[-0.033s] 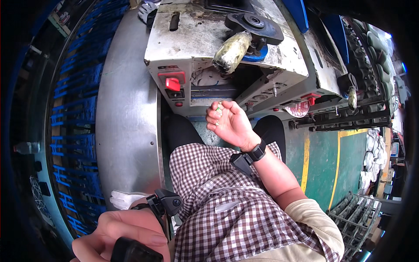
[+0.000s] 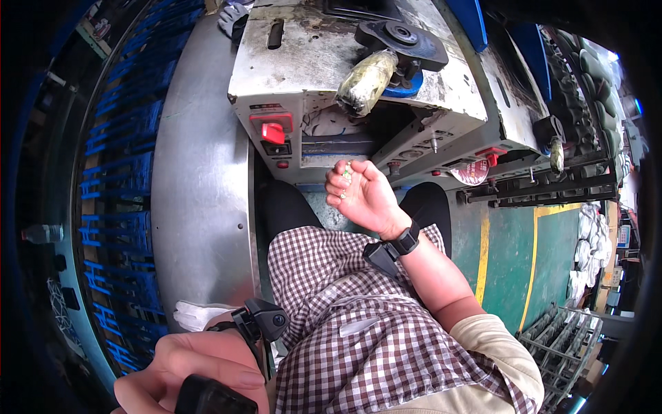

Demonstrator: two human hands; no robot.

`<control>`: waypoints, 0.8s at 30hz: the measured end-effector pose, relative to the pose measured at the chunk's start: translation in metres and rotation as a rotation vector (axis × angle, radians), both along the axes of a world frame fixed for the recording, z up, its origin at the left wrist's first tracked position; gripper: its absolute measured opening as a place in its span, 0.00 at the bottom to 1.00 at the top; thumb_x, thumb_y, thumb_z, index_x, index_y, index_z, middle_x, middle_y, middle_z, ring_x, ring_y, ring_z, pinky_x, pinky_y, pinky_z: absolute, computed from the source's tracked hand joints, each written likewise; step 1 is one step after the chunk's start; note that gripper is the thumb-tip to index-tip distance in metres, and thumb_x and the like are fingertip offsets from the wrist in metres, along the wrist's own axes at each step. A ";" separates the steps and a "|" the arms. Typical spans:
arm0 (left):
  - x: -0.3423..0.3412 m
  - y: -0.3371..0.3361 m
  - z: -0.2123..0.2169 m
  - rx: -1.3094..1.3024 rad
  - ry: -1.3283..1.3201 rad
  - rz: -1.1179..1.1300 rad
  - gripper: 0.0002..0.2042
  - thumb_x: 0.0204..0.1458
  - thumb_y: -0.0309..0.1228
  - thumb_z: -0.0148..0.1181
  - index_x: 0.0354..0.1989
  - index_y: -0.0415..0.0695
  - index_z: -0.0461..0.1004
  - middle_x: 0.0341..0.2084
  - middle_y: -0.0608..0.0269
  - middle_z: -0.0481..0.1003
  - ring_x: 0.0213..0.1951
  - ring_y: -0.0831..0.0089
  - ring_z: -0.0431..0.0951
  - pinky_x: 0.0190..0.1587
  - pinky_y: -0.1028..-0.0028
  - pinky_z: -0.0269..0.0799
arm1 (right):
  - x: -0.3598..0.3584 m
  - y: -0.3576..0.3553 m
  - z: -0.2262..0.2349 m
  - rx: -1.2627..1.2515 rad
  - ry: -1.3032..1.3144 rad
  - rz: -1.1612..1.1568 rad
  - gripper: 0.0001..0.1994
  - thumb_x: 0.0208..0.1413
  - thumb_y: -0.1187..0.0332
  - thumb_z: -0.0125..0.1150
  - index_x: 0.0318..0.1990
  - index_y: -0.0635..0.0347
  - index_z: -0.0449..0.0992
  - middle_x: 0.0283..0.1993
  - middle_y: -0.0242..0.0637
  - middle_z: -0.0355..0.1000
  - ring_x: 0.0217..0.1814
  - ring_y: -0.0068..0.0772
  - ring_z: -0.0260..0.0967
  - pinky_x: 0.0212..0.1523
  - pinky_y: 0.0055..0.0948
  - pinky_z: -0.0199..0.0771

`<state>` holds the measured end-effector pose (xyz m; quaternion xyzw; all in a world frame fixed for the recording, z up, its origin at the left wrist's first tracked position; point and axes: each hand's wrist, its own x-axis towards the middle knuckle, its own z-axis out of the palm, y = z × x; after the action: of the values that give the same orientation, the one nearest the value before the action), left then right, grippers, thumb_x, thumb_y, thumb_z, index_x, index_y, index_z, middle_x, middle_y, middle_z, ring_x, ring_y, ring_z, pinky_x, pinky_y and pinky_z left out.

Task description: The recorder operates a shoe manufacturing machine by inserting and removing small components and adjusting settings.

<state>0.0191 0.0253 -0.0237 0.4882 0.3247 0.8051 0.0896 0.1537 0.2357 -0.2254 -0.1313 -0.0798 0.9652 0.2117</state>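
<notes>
My right hand (image 2: pixel 365 196) is raised over my lap, palm up, with its fingers loosely curled and the thumb apart. Nothing shows in its palm; small pale and green patches at the fingertips look like decorated nails. Close to the camera at the lower left, my left hand (image 2: pixel 193 362) has its fingers bent and closed. What they hold, if anything, is hidden. A dark rounded device (image 2: pixel 214 397) partly covers this hand. Small black wrist cameras sit on straps, one (image 2: pixel 265 321) beside my left hand and one (image 2: pixel 386 255) below my right wrist.
Ahead stands a worn white machine (image 2: pixel 427 83) with a tape-wrapped handle (image 2: pixel 369 83) and red switch (image 2: pixel 274 132). To the left run a metal bench (image 2: pixel 200 172), a white glove (image 2: pixel 196 315) and blue slats (image 2: pixel 121 172). A wire rack (image 2: pixel 562 341) stands at lower right.
</notes>
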 end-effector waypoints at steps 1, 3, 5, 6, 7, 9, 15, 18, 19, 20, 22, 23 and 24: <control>0.000 -0.001 0.001 0.000 0.001 -0.001 0.18 0.50 0.34 0.60 0.51 0.60 0.70 0.52 0.83 0.66 0.48 0.71 0.63 0.25 0.64 0.68 | 0.000 0.000 -0.004 -0.004 0.021 -0.001 0.13 0.59 0.61 0.39 0.32 0.58 0.68 0.27 0.30 0.57 0.30 0.27 0.53 0.35 0.27 0.56; -0.002 -0.005 0.004 -0.073 -0.016 -0.023 0.18 0.50 0.34 0.60 0.51 0.61 0.70 0.52 0.83 0.66 0.48 0.71 0.63 0.25 0.64 0.69 | -0.002 -0.003 -0.005 -0.008 0.043 0.001 0.13 0.59 0.61 0.39 0.32 0.58 0.68 0.27 0.30 0.57 0.30 0.27 0.53 0.35 0.27 0.56; -0.001 -0.002 0.001 -0.017 0.005 -0.004 0.18 0.51 0.34 0.60 0.51 0.62 0.70 0.53 0.82 0.66 0.48 0.70 0.63 0.25 0.64 0.69 | -0.006 -0.008 -0.002 -0.056 0.070 -0.002 0.11 0.58 0.62 0.40 0.34 0.58 0.66 0.26 0.30 0.58 0.28 0.25 0.53 0.34 0.26 0.57; -0.001 0.000 -0.002 0.039 0.024 0.008 0.18 0.51 0.35 0.60 0.51 0.63 0.70 0.53 0.82 0.66 0.48 0.70 0.63 0.25 0.64 0.70 | -0.007 -0.010 0.000 -0.057 0.069 -0.003 0.11 0.58 0.62 0.40 0.34 0.58 0.66 0.26 0.30 0.58 0.28 0.25 0.53 0.34 0.26 0.57; 0.000 0.000 -0.002 0.038 0.023 0.007 0.18 0.51 0.35 0.60 0.51 0.63 0.70 0.53 0.82 0.66 0.48 0.70 0.63 0.25 0.64 0.70 | -0.008 -0.012 0.003 -0.076 0.046 -0.007 0.10 0.59 0.63 0.41 0.34 0.58 0.66 0.26 0.30 0.57 0.28 0.25 0.53 0.34 0.26 0.57; 0.001 -0.001 -0.002 0.016 0.002 0.014 0.17 0.51 0.35 0.59 0.51 0.64 0.71 0.53 0.81 0.65 0.48 0.70 0.63 0.25 0.63 0.71 | -0.009 -0.012 0.004 -0.094 0.022 -0.014 0.09 0.59 0.64 0.42 0.34 0.58 0.66 0.26 0.30 0.57 0.28 0.25 0.53 0.34 0.26 0.57; 0.001 0.000 -0.001 0.013 0.022 -0.008 0.16 0.52 0.36 0.58 0.51 0.62 0.71 0.53 0.81 0.66 0.48 0.70 0.63 0.25 0.63 0.71 | -0.010 -0.014 -0.003 0.207 0.032 -0.077 0.06 0.62 0.69 0.45 0.37 0.60 0.68 0.23 0.25 0.51 0.23 0.18 0.47 0.24 0.19 0.51; -0.002 -0.005 0.006 -0.086 0.008 -0.075 0.16 0.53 0.36 0.57 0.52 0.59 0.70 0.53 0.80 0.66 0.47 0.70 0.64 0.26 0.64 0.70 | -0.009 -0.014 -0.012 0.358 -0.162 -0.183 0.07 0.63 0.68 0.45 0.37 0.60 0.67 0.21 0.24 0.50 0.21 0.16 0.45 0.21 0.18 0.49; -0.003 -0.005 0.007 -0.081 0.005 -0.084 0.16 0.53 0.36 0.57 0.52 0.59 0.70 0.53 0.80 0.66 0.47 0.70 0.64 0.26 0.64 0.70 | -0.009 -0.014 -0.013 0.375 -0.242 -0.216 0.06 0.63 0.68 0.45 0.36 0.59 0.67 0.19 0.23 0.50 0.19 0.15 0.43 0.19 0.17 0.46; -0.004 -0.004 0.008 -0.110 0.010 -0.111 0.17 0.53 0.36 0.57 0.52 0.57 0.69 0.53 0.80 0.66 0.46 0.71 0.64 0.27 0.64 0.69 | -0.008 -0.013 -0.016 0.379 -0.246 -0.224 0.06 0.63 0.68 0.45 0.36 0.59 0.67 0.19 0.23 0.50 0.19 0.15 0.43 0.19 0.17 0.46; -0.007 -0.006 0.010 -0.138 0.015 -0.140 0.17 0.53 0.36 0.57 0.52 0.55 0.69 0.54 0.80 0.66 0.46 0.71 0.64 0.27 0.65 0.68 | -0.006 -0.012 -0.025 0.484 -0.397 -0.311 0.05 0.62 0.69 0.46 0.37 0.58 0.67 0.20 0.23 0.53 0.19 0.14 0.45 0.19 0.17 0.47; -0.009 -0.007 0.012 -0.188 0.021 -0.218 0.17 0.53 0.36 0.57 0.53 0.54 0.68 0.53 0.77 0.66 0.46 0.72 0.64 0.27 0.66 0.68 | -0.005 -0.010 -0.028 0.527 -0.485 -0.342 0.05 0.62 0.67 0.46 0.36 0.57 0.66 0.20 0.23 0.54 0.18 0.14 0.46 0.18 0.18 0.48; -0.011 -0.008 0.013 -0.239 0.026 -0.296 0.18 0.53 0.35 0.58 0.53 0.53 0.68 0.51 0.75 0.67 0.46 0.74 0.64 0.28 0.67 0.67 | -0.005 -0.008 -0.030 0.528 -0.485 -0.343 0.05 0.62 0.67 0.46 0.36 0.57 0.66 0.20 0.23 0.54 0.18 0.14 0.46 0.18 0.18 0.48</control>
<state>0.0085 0.0175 -0.0104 0.5270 0.3436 0.7325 0.2601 0.1484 0.2273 -0.2553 -0.3077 -0.3499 0.8032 0.3711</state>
